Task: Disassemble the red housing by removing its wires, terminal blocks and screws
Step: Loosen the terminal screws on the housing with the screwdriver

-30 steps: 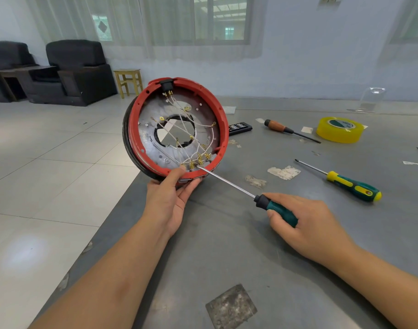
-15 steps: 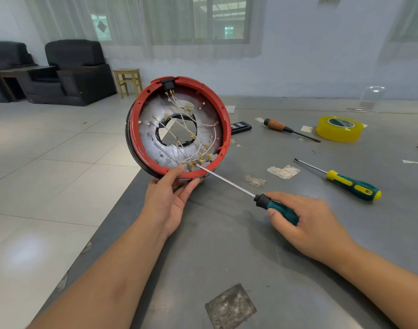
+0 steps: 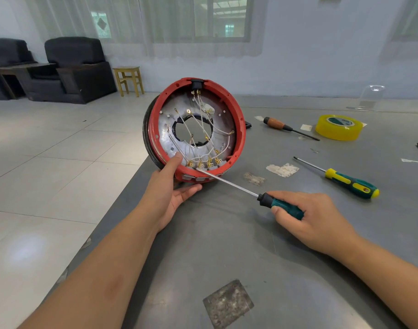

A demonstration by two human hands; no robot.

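The round red housing (image 3: 239, 119) stands tilted on its edge at the table's left border, its open side facing me. White wires (image 3: 198, 124) cross its silver inner plate to a row of brass terminal blocks (image 3: 203, 163) at the bottom rim. My left hand (image 3: 172, 186) grips the lower rim, thumb inside on the plate, fingers underneath. My right hand (image 3: 307, 217) holds the green-handled screwdriver (image 3: 281, 205); its shaft tip rests at the terminal blocks.
On the grey table (image 3: 227, 245) lie a yellow-green screwdriver (image 3: 345, 181), a brown-handled screwdriver (image 3: 279, 125), a yellow tape roll (image 3: 338, 127) and paper scraps (image 3: 283, 169). The table's left edge drops to a tiled floor. Black armchairs (image 3: 77, 67) and a stool stand far left.
The housing has turned and tipped in my left hand, bringing the terminal row more toward me. The screwdriver tip stays at the terminals; my right hand barely shifted.
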